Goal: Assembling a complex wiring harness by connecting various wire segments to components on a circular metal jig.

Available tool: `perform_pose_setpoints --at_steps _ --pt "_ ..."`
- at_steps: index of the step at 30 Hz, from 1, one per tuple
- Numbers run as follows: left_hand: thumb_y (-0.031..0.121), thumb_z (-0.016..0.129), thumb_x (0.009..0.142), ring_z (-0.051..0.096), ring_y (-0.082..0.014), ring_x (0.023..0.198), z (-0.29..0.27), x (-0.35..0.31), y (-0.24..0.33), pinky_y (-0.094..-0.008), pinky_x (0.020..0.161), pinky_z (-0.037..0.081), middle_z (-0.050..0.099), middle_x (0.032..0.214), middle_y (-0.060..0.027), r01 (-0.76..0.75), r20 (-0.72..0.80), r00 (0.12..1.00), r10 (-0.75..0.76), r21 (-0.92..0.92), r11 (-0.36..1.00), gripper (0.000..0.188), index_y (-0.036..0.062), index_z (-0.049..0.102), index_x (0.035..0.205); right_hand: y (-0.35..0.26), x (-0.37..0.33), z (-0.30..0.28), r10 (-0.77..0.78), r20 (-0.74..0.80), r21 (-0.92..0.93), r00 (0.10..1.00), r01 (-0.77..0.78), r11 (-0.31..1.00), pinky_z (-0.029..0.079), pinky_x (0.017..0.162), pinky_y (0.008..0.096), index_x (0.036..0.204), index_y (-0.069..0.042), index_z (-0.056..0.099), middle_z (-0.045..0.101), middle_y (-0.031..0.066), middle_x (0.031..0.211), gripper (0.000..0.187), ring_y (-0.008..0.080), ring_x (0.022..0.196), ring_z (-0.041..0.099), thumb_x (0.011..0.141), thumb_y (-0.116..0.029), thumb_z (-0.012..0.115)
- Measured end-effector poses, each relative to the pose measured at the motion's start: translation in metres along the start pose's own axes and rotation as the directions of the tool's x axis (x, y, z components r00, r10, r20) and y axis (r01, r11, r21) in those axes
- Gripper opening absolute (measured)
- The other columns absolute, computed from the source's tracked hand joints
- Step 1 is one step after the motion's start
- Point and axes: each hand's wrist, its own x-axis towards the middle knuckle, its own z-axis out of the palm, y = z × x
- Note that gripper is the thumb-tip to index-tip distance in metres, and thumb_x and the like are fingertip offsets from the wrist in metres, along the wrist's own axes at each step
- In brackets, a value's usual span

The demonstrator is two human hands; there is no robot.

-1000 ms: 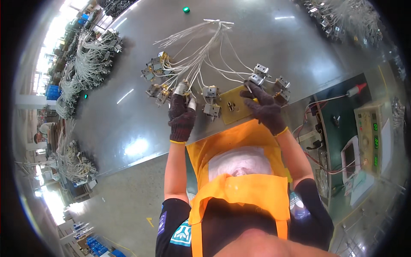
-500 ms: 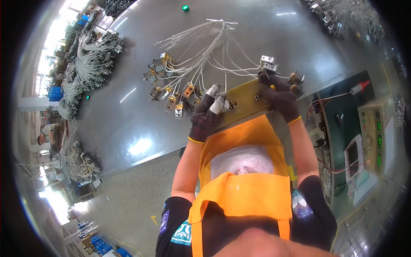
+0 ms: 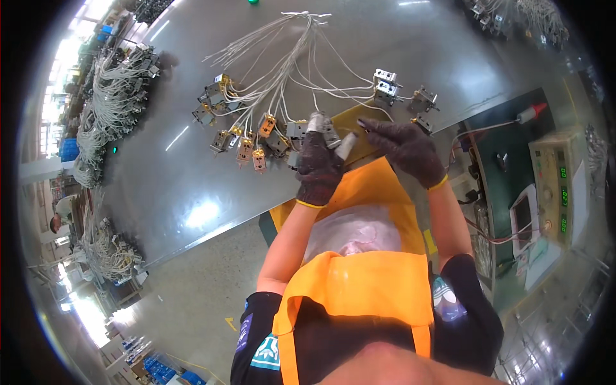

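My left hand (image 3: 319, 160), in a dark glove with pale wrapped fingertips, is closed around a small metal box-shaped part (image 3: 330, 133) on a white wire. To its right, my right hand (image 3: 405, 151) wears a dark glove; its thumb and fingers pinch together toward the left hand. What they hold, if anything, is too small to make out. A bundle of white wires (image 3: 296, 61) fans out on the table, with small metal boxes (image 3: 244, 149) at the ends left of my left hand. More metal boxes (image 3: 386, 86) lie beyond my right hand. A yellowish board (image 3: 354, 122) lies under the hands.
The grey metal table (image 3: 192, 167) bears heaps of wired parts (image 3: 119, 96) along the left and another heap (image 3: 523, 19) at the far right. On the right stand a power supply (image 3: 557, 192) with green digits and a red-tipped probe (image 3: 531, 113).
My right hand has left the metal boxes at the right and come nearer, beside the left hand. The left hand has turned more upright with its part. The whole view has shifted slightly.
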Motion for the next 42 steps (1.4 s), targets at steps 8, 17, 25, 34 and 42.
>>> perform_pose_setpoints --at_steps 8,17,25,34,42 --pt "0.018 0.08 0.07 0.062 -0.0396 0.092 -0.003 0.003 -0.013 -0.0445 0.079 0.05 0.063 0.101 -0.0212 -0.089 0.275 0.961 0.034 0.189 0.978 0.062 0.0002 0.053 0.123 -0.037 -0.017 0.022 -0.271 0.109 -0.698 0.956 0.268 0.664 0.051 0.08 0.0383 0.115 -0.008 0.066 0.069 0.0135 0.095 0.029 0.0292 0.089 0.066 0.089 -0.019 0.062" --pt "0.02 0.076 0.074 0.062 -0.0412 0.091 -0.005 0.004 -0.02 -0.045 0.078 0.051 0.062 0.1 -0.0238 -0.234 0.273 0.944 0.185 0.158 0.959 0.058 -0.0003 0.053 0.123 -0.018 -0.015 0.05 -0.435 0.102 -0.843 0.895 0.31 0.439 0.051 0.058 0.0424 0.092 -0.008 0.061 0.063 0.0149 0.072 0.013 0.0314 0.066 0.064 0.081 -0.013 0.057" --pt "0.021 0.074 0.075 0.062 -0.0407 0.088 -0.003 0.008 -0.016 -0.0447 0.076 0.051 0.062 0.096 -0.0227 -0.202 0.258 0.953 0.16 0.143 0.969 0.052 -0.0007 0.055 0.119 -0.017 -0.01 0.058 -0.313 0.031 -0.824 0.949 0.201 0.529 0.053 0.06 0.0429 0.089 -0.007 0.06 0.064 0.0154 0.071 0.012 0.0306 0.069 0.066 0.079 -0.013 0.057" --pt "0.02 0.066 0.077 0.038 -0.0424 0.132 -0.078 0.03 0.007 -0.0459 0.11 0.033 0.04 0.14 -0.0258 -0.436 0.564 0.811 0.158 0.403 0.805 0.075 0.0026 0.035 0.143 -0.017 -0.034 0.061 -0.137 0.162 0.07 0.977 0.127 0.989 0.051 0.082 0.0321 0.115 -0.006 0.066 0.07 0.0069 0.098 0.031 0.0178 0.09 0.065 0.085 -0.014 0.07" --pt "0.035 0.071 0.077 0.045 -0.0403 0.125 -0.072 0.077 0.016 -0.0449 0.105 0.038 0.051 0.132 -0.0231 -0.274 0.673 0.694 -0.256 0.575 0.77 0.079 0.0058 0.038 0.143 0.008 -0.004 0.071 0.003 -0.204 0.356 0.979 0.071 0.932 0.05 0.058 0.0233 0.127 -0.005 0.06 0.067 0.0069 0.114 0.037 0.0094 0.077 0.061 0.09 -0.01 0.063"
